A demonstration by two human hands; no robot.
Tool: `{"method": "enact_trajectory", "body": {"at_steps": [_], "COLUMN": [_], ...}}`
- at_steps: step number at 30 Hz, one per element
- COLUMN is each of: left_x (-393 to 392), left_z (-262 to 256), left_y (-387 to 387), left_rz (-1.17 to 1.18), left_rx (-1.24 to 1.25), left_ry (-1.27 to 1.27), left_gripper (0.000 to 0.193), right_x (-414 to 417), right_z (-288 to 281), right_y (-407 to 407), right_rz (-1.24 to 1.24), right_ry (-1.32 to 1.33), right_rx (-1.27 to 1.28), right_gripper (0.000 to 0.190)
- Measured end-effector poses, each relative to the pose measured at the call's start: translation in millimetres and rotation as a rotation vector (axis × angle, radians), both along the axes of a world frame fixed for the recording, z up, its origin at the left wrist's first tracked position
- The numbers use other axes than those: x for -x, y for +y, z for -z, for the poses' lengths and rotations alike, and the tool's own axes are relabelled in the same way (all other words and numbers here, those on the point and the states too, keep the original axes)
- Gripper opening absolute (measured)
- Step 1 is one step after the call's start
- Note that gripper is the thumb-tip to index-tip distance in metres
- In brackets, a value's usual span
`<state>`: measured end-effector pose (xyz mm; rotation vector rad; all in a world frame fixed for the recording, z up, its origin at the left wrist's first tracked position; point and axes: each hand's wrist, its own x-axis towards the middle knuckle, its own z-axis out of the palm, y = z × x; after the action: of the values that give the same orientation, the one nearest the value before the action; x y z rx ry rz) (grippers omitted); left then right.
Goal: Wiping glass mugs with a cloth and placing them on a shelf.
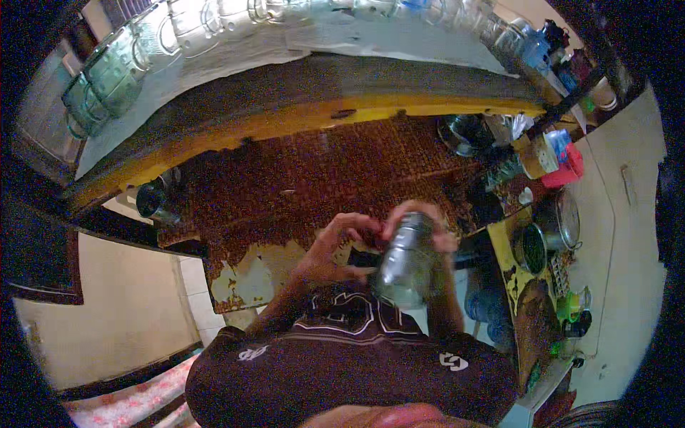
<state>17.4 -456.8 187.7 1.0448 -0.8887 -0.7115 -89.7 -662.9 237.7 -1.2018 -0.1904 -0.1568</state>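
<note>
A clear jar or bottle (406, 262), blurred and tilted, is in front of my chest with its narrower end away from me. My right hand (420, 214) curls around that far end and grips it. Just left of it is my left hand (342, 251), thumb and fingers spread in a curve. A small dark patch (365, 259) shows between the left thumb and fingers; I cannot tell what it is. Beneath both hands lies a worn brown tabletop (321, 176) with a pale peeled area near its front edge.
Above the table runs a shelf with a yellow wooden edge (278, 115), lined with several transparent containers (198, 32). A dark metal pot (152, 199) stands far left, another (465, 134) at the back right. Further right are a pink container (564, 168) and a steel pot (533, 249).
</note>
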Motion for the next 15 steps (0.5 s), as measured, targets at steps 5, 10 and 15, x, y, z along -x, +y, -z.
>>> {"method": "enact_trajectory", "body": {"at_steps": [5,10,15], "left_x": [5.3,7.5,20.8], "left_z": [-20.1,37.9,89.3], "left_y": [-5.6,-6.1,29.9], "left_rz": [-0.155,-0.038,-0.333], "left_rx": [-0.102,0.228,-0.297], "left_ry": [-0.799,-0.531,-0.156], "left_gripper": [0.100,0.075,0.078], "right_x": [17.1,9.3,-10.1], "right_z": [174.6,203.5,211.1], "right_y": [28.2,21.5,-2.3], "right_rz": [0.327,-0.094,-0.286], "right_ry": [0.334,0.392,0.523], "right_rx": [-0.175,0.344,0.741], "right_gripper": [0.066,0.067,0.070]}}
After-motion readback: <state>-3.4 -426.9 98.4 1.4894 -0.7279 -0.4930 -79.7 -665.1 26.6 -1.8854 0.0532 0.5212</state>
